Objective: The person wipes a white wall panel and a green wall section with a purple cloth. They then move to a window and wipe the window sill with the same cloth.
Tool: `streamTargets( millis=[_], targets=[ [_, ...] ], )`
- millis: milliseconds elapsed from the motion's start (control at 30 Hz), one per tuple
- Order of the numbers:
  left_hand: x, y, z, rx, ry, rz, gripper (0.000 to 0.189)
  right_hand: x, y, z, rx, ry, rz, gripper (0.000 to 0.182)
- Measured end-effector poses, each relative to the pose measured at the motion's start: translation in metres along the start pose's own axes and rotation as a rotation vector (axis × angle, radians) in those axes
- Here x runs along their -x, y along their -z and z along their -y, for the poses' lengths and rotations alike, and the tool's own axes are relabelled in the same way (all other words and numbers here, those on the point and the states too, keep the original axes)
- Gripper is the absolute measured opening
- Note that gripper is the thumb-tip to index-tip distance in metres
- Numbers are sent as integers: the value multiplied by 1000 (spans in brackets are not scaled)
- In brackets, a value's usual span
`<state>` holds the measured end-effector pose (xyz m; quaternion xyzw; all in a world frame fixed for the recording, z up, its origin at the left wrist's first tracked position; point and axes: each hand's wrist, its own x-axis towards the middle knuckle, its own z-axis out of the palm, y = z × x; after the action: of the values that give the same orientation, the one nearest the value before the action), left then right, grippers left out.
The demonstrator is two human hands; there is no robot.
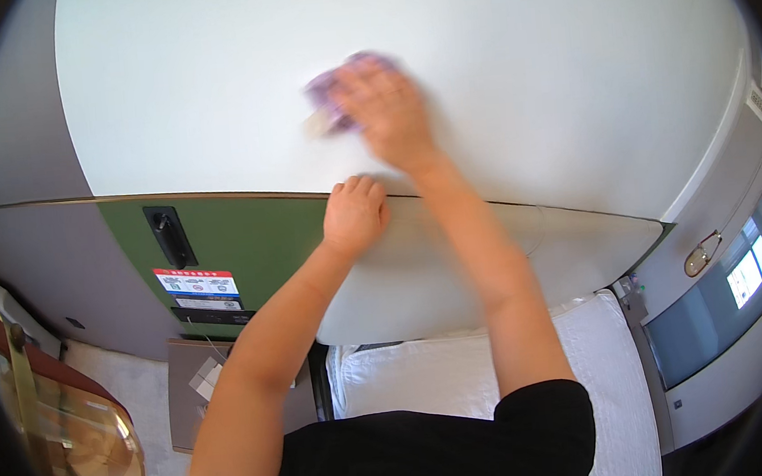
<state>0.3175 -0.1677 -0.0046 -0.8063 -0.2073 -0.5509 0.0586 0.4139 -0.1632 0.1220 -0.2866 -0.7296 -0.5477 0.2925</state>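
A purple cloth [324, 89] with a pale part at its lower left is pressed flat against the white wall panel [208, 84] under my right hand [384, 107]. Hand and cloth are blurred. My left hand [354, 213] rests with curled fingers on the ledge where the white panel meets the green panel [267, 237] and the pale padded headboard [411, 276]. It lies below and left of my right hand. No object shows in it, though its palm is hidden.
A bed with a white cover [425, 372] stands below the headboard. To its left are a bedside table [182, 394] with small white items, a black wall fixture [171, 237], printed stickers [198, 286] and an amber transparent chair [95, 442]. A wall lamp [701, 256] hangs at the right.
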Motion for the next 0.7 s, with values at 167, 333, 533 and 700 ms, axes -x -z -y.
streamTargets(
  millis=[167, 333, 533, 700],
  targets=[
    [1, -3, -6, 5, -21, 1, 7, 41, 84, -148, 477, -460, -398, 33],
    [2, 3, -5, 25, -28, -25, 8, 52, 87, -161, 518, -629, -351, 35],
    [2, 2, -2, 16, -18, -13, 9, 43, 92, -143, 545, -658, -227, 32],
    [2, 2, 1, 3, -7, -23, 9, 39, 82, -127, 403, -684, -171, 36]
  ],
)
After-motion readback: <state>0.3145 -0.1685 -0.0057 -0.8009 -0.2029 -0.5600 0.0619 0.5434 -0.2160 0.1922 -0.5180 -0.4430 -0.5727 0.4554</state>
